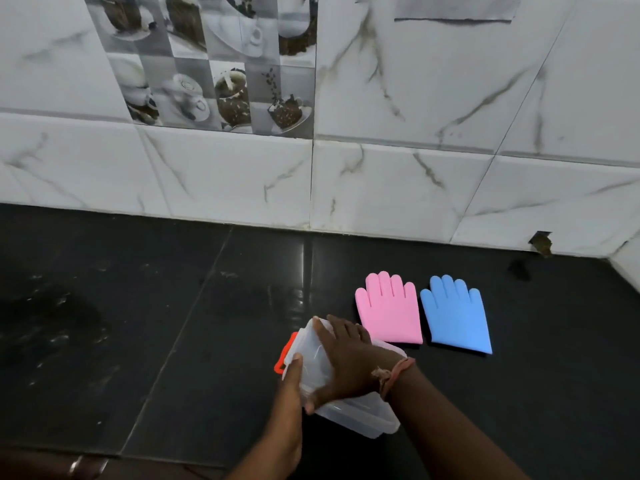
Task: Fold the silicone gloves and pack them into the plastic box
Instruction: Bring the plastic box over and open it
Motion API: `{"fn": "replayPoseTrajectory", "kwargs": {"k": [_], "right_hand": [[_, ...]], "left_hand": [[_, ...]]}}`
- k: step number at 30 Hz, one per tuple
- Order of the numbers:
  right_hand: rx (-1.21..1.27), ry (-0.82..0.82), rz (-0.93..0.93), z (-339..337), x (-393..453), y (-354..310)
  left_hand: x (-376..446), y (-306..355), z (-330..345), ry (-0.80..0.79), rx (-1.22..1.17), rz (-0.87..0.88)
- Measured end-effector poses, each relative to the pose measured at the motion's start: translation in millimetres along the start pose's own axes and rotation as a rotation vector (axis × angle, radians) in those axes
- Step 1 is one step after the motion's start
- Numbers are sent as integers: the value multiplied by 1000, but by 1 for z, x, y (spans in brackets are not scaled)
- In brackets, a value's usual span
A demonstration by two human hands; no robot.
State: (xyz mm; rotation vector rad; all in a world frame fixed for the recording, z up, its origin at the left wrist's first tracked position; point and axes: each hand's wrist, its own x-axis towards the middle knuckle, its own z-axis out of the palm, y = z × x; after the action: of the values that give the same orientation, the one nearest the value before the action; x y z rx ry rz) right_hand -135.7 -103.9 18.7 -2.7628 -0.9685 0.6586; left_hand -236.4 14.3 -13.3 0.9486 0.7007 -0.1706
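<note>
Head view of a dark, glossy tiled surface (173, 323) that meets a white marble-patterned tiled wall (415, 174) along its far edge. A translucent plastic box (360, 415) with an orange clasp (284, 355) on its left side sits near the front edge, right of centre, tilted; whether its lid is seated or lifted cannot be told. The right hand (349, 358) lies palm-down across the top of the box, fingers spread over it, a thread band at the wrist. The left hand (289, 403) presses its grip against the box's left side, the thumb on the plastic; both grips are closed on the box.

2 silicone gloves lie flat and unfolded just behind and to the right of the box, fingers pointing to the wall: a pink glove (389, 310), its cuff just beside the box, and a blue glove (457, 317) just beside it on the right, the 2 nearly touching.

No writing or brand can be read anywhere. A panel of decorative tiles (214, 64) shows cups and coffee beans, blurred. Both forearms are cut off by the lower frame edge.
</note>
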Motion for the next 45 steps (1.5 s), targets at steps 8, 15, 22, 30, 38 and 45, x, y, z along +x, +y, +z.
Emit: {"fn": "replayPoseTrajectory", "kwargs": {"k": [8, 15, 22, 30, 38, 45], "right_hand": [[9, 57, -175, 14, 6, 2], [136, 97, -273, 6, -2, 12], [169, 141, -353, 4, -5, 18], [455, 235, -370, -38, -10, 29], [1664, 400, -434, -109, -38, 70], [2285, 216, -16, -67, 2, 15]], "left_hand": [[12, 12, -18, 225, -31, -25], [22, 3, -27, 220, -9, -60], [21, -1, -14, 252, 6, -44], [24, 1, -9, 292, -28, -14], [27, 14, -14, 443, -21, 246], [9, 77, 14, -18, 58, 327]]}}
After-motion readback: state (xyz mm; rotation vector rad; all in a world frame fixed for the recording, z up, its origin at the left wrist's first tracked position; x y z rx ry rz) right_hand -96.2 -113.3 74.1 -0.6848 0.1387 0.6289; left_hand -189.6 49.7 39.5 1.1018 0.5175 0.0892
